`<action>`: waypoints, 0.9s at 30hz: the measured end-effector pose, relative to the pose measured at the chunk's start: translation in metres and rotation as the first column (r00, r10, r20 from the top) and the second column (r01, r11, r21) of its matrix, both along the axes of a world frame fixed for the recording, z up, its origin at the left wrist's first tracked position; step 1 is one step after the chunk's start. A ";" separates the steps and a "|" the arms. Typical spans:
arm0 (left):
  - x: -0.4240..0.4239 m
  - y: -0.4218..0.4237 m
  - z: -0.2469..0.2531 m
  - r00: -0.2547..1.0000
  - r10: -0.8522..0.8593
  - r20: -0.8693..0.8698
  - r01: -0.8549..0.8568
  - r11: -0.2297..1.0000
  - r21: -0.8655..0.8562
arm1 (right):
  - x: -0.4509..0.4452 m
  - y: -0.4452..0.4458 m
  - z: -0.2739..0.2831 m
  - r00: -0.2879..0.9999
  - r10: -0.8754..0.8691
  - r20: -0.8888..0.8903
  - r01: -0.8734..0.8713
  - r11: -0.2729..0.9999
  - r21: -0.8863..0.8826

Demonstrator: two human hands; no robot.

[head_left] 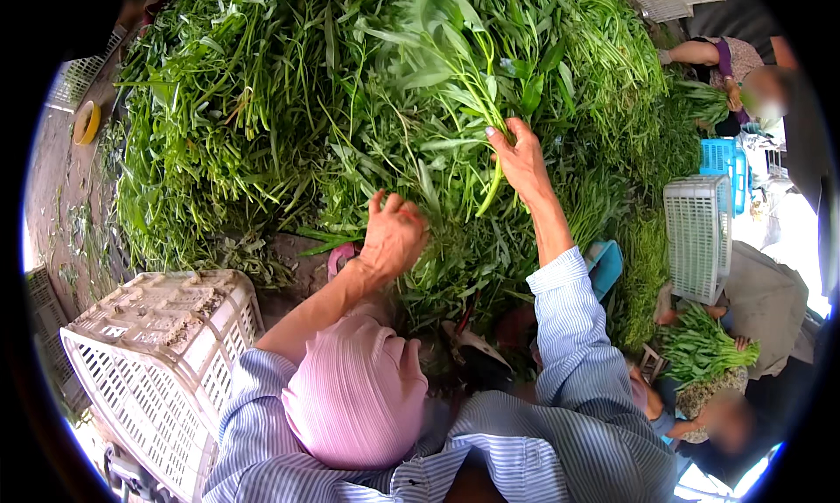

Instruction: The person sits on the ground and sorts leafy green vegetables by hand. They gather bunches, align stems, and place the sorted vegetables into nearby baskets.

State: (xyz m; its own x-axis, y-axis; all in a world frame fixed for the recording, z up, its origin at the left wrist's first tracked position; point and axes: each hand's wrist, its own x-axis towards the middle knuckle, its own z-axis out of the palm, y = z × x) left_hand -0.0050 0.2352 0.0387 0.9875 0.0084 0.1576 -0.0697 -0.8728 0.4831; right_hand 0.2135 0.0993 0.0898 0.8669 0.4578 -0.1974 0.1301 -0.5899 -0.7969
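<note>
My right hand (522,158) grips a small bunch of leafy water spinach (482,99) by its stems. The bunch's leaves point up and away from me, blurred at their tips, and a thick stem end hangs below the hand. Lower and to the left is my left hand (397,231), its fingers curled in front of the greens. Its palm and fingertips are partly hidden, so I cannot tell whether it holds anything. Before me spreads a large heap of cut water spinach (216,129), with stems and long leaves lying in many directions.
An upturned white plastic crate (157,345) stands at my left. A yellow tape roll (86,122) lies on the floor. To the right are a blue tub (604,267), a white crate (697,240) and a blue crate (722,165). Two people at the right hold greens.
</note>
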 end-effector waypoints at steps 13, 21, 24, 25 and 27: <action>0.037 0.033 0.063 0.929 0.100 -0.357 -0.272 -0.471 -0.839 | -0.105 0.027 0.061 0.794 0.517 0.319 -0.400 0.840 -0.367; -0.019 0.046 0.008 0.824 0.257 -0.505 -0.252 -0.633 -0.732 | -0.117 -0.003 -0.003 0.944 0.316 0.099 -0.266 0.901 -0.343; -0.034 0.037 0.026 0.789 0.264 -0.554 -0.333 -0.574 -0.748 | -0.107 0.014 -0.011 0.916 0.361 0.172 -0.243 0.844 -0.479; -0.036 0.035 0.032 0.787 0.263 -0.559 -0.358 -0.542 -0.760 | -0.105 0.018 -0.018 0.905 0.404 0.131 -0.282 0.803 -0.525; -0.039 0.033 0.031 0.822 0.278 -0.496 -0.275 -0.569 -0.775 | -0.104 0.022 -0.030 0.920 0.386 0.070 -0.295 0.798 -0.526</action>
State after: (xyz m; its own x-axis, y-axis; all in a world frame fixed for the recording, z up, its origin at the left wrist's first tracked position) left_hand -0.0435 0.2684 0.0700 0.7311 0.3921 -0.5583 -0.0581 0.8511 0.5217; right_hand 0.1090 0.1208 0.0598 0.7133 0.6086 -0.3475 0.5001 -0.7894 -0.3560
